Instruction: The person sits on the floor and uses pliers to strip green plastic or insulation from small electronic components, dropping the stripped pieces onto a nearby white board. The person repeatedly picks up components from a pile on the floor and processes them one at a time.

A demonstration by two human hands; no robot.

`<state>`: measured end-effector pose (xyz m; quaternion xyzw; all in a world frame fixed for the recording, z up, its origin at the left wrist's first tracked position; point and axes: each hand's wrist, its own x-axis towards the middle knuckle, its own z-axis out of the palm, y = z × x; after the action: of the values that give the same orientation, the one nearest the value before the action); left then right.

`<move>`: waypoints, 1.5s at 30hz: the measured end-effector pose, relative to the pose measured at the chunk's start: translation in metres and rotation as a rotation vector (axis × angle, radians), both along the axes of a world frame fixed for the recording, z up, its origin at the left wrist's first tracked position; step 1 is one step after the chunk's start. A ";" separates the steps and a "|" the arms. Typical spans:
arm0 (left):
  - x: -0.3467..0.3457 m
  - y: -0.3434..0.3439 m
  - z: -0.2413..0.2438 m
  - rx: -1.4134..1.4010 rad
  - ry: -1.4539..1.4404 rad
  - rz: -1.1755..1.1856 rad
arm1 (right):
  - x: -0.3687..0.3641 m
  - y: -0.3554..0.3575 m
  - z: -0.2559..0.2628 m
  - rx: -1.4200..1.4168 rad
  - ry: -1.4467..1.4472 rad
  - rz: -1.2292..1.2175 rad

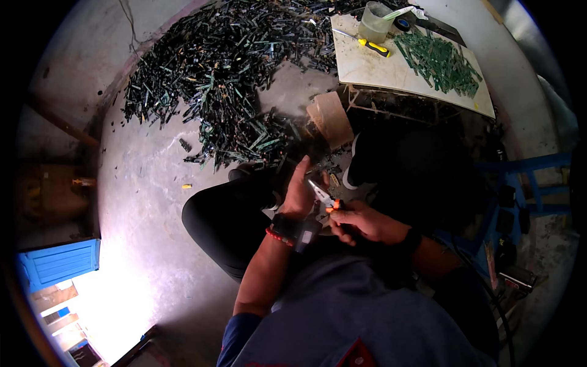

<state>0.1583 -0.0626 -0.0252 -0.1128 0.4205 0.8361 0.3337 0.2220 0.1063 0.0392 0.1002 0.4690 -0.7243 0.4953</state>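
My right hand (367,222) is closed around the orange handles of a pair of long-nose pliers (323,195), whose metal jaws point up and to the left. Close to the jaw tips is my left hand (300,190), fingers raised; whether it holds anything small cannot be made out. Beyond both hands a large heap of dark and green strip-like pieces (224,87) covers the concrete floor. A yellowish piece (335,180) lies on the floor just past the pliers.
Ahead on the right, a low white-topped table (367,69) bears a yellow-black screwdriver (375,47), a plastic cup (375,23), black tape (402,24) and green circuit-board strips (438,62). Brown cardboard (332,120) stands before it. A blue chair (527,183) is at the right.
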 end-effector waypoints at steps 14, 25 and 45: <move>0.013 0.010 0.001 -0.564 0.314 -0.185 | -0.037 0.041 0.007 1.323 1.194 0.438; 0.011 -0.011 0.020 0.323 0.021 -0.275 | -0.016 0.040 -0.017 -0.434 -0.251 -0.010; 0.006 0.002 0.000 -0.294 0.095 0.071 | -0.033 0.028 0.035 1.178 1.182 0.325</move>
<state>0.1639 -0.0606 -0.0249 -0.1354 0.5494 0.7813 0.2635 0.1889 0.1343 0.0737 -0.1219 0.9597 -0.2151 0.1338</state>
